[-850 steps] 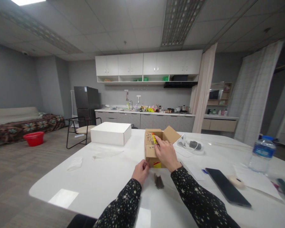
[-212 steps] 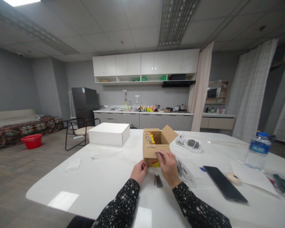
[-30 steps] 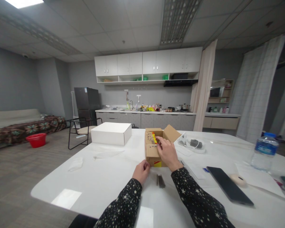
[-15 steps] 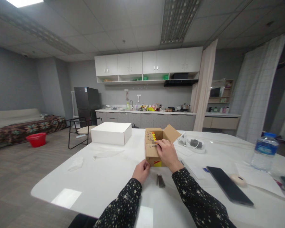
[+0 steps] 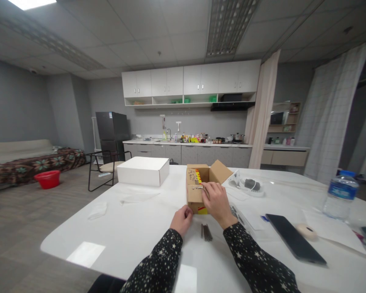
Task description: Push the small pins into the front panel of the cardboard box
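An open cardboard box (image 5: 194, 197) with yellow and red markings stands on the table before me. Small metal dots, like nail heads, dot its upper surfaces. My right hand (image 5: 215, 201) bends over the box's right side, thumb and fingers pinched at the upper edge; whatever is between them is too small to make out. Beside the lower left corner, my left hand (image 5: 181, 219) is curled closed against the box, its fingertips partly hidden. Several thin dark nails (image 5: 206, 232) lie in a small bunch on the white table, just in front of the box.
A white box (image 5: 143, 171) stands at the back left of the table (image 5: 134, 236). On the right are a black phone (image 5: 294, 238), a round beige item (image 5: 306, 230), papers and a water bottle (image 5: 340, 195). A white-and-grey object (image 5: 251, 186) lies behind my right hand.
My right hand has shifted slightly right and down along the box, and its fingers have drawn back from the inner opening. The left hand stays at the corner.
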Demonstrator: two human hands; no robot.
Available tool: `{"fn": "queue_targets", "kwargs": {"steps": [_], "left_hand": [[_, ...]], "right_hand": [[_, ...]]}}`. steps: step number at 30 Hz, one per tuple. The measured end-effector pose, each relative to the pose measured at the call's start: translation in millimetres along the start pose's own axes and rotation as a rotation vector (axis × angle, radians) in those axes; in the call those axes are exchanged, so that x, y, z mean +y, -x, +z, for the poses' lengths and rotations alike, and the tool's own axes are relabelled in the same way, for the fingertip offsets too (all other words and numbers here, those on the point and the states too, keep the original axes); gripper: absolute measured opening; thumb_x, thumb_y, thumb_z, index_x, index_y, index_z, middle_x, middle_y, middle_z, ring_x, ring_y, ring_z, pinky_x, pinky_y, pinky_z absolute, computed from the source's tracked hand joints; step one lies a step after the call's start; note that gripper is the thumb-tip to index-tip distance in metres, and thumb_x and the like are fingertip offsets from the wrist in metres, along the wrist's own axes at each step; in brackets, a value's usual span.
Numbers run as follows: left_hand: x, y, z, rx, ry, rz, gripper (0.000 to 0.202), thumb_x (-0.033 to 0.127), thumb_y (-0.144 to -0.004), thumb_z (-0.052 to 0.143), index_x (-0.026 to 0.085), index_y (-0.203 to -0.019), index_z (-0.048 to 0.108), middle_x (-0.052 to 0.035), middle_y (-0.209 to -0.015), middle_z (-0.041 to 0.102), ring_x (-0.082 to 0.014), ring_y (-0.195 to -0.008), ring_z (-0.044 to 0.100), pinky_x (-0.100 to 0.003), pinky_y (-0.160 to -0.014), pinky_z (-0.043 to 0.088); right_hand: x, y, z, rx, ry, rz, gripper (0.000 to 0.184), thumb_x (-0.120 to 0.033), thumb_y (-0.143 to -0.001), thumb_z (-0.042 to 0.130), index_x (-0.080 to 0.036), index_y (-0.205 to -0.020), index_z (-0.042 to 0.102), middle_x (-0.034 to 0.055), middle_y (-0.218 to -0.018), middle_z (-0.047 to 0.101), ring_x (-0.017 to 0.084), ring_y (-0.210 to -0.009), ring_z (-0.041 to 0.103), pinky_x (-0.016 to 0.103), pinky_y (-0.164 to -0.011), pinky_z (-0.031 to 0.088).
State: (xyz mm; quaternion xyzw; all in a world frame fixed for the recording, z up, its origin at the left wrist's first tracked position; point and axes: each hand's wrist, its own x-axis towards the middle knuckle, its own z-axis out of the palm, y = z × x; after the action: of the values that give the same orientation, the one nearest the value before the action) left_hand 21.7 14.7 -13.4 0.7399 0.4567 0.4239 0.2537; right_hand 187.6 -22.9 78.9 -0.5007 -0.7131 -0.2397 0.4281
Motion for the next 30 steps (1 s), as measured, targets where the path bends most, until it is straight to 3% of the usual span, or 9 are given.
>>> {"fn": "queue_targets", "kwargs": {"steps": [25,30], "left_hand": [[6,1,-1.4,-0.004,-0.013,-0.014,0.015,0.023,-0.083,0.045,0.017,-0.075,0.057,0.0014,-0.064,0.052,-0.0138,-0.063,0.048,-0.024,-0.064,0.035],[6,1,-1.9,-0.016,0.001,-0.013,0.014,0.025,-0.083,0.048,0.017,-0.077,0.058,0.0017,-0.063,0.051,-0.0137,-0.063,0.046,-0.024,-0.062,0.035]], "right_hand": [[-4,19,2,0.028,0.078,0.050,0.035,-0.032,-0.096,0.045,-0.019,-0.125,0.060,0.0107,-0.122,0.062,0.024,-0.116,0.050,0.044,-0.108,0.024],[-6,22,-4,0.005,0.104,0.051,0.042,-0.043,-0.091,0.052,-0.021,-0.127,0.059,0.0106,-0.125,0.061,0.027,-0.119,0.049,0.052,-0.112,0.018]]}}
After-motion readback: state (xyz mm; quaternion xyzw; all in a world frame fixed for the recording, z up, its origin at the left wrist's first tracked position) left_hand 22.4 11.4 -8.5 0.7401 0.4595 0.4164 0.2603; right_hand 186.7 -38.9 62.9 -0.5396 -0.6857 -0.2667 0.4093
